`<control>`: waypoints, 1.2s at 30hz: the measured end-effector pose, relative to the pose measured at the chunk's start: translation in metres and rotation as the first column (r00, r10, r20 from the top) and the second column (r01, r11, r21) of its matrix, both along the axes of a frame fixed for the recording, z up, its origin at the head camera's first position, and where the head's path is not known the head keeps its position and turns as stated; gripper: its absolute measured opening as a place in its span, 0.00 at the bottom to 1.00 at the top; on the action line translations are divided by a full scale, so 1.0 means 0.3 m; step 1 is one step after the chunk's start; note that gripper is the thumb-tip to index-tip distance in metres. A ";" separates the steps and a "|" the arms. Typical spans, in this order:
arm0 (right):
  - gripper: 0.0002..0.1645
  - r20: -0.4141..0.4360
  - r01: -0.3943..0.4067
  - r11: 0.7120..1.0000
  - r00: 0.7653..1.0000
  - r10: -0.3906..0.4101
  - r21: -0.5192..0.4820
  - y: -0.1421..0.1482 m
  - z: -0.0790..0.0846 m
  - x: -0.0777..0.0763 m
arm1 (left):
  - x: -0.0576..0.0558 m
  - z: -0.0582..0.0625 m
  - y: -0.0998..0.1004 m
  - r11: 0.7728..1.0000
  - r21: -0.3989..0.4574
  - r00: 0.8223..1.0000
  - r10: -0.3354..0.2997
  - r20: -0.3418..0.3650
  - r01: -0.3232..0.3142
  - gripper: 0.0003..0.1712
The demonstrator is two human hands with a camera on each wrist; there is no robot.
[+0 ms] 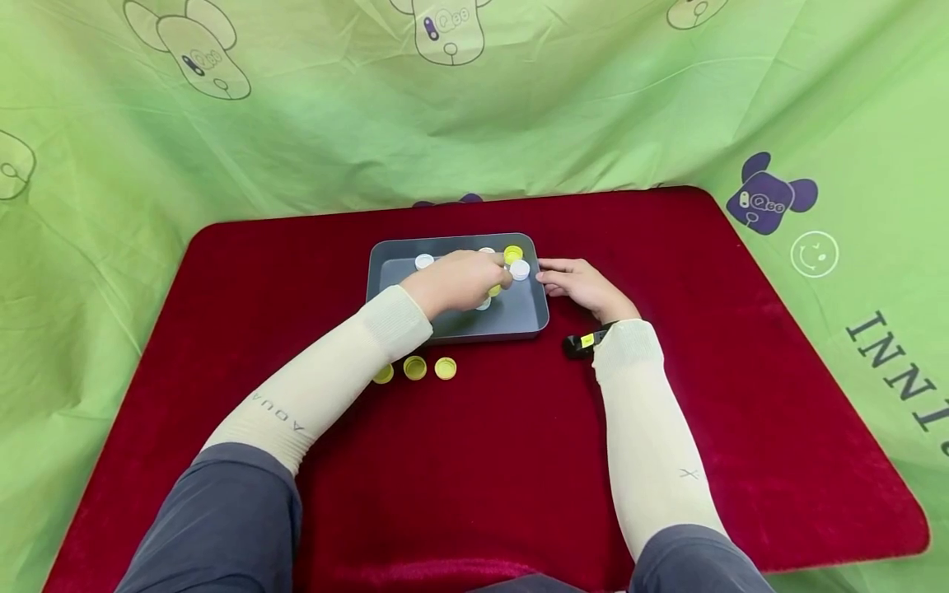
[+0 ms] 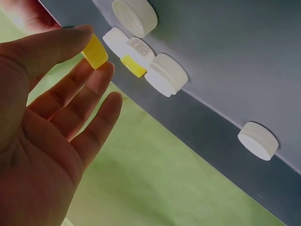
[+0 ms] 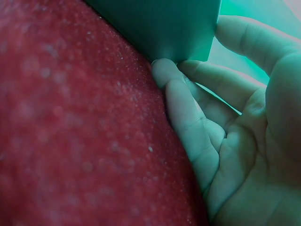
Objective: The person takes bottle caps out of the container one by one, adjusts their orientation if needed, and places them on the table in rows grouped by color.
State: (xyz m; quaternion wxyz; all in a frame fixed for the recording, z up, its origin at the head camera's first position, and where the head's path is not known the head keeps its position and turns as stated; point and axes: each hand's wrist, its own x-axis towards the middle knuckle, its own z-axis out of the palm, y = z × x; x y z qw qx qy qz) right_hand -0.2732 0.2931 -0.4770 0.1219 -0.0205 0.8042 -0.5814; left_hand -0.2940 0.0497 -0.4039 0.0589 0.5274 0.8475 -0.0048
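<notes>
My left hand [image 1: 461, 278] reaches over a grey rectangular tray [image 1: 467, 336] and pinches a yellow bottle cap [image 2: 95, 52] between thumb and fingers, as the left wrist view shows. Inside the tray lie several caps, among them a white cap [image 1: 520, 270] near the right wall and another white cap [image 1: 424, 261] on the left. The hand hides part of the tray floor. At the tray's right side, my right hand [image 1: 582, 286] holds the wall, its thumb by the rim and its other fingertips low against the tray [image 3: 178, 33].
Three yellow caps, including a yellow cap [image 1: 446, 368], lie on the red cloth in front of the tray. A black device [image 1: 578, 345] with a yellow label sits at the right wrist. Green printed fabric [image 1: 334, 123] hangs behind the red-covered table [image 1: 474, 461].
</notes>
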 end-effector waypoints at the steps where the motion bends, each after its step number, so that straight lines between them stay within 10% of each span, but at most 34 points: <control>1: 0.28 -0.002 -0.002 1.000 1.000 0.002 -0.001 -0.001 0.001 0.001 | 0.002 0.001 -0.004 1.000 -0.001 1.000 0.000 -0.002 0.000 0.15; 36: 0.29 0.000 -0.012 0.999 1.000 0.012 0.033 -0.007 0.016 0.007 | 0.070 0.015 -0.116 0.996 0.080 0.997 -0.028 -0.078 0.034 0.12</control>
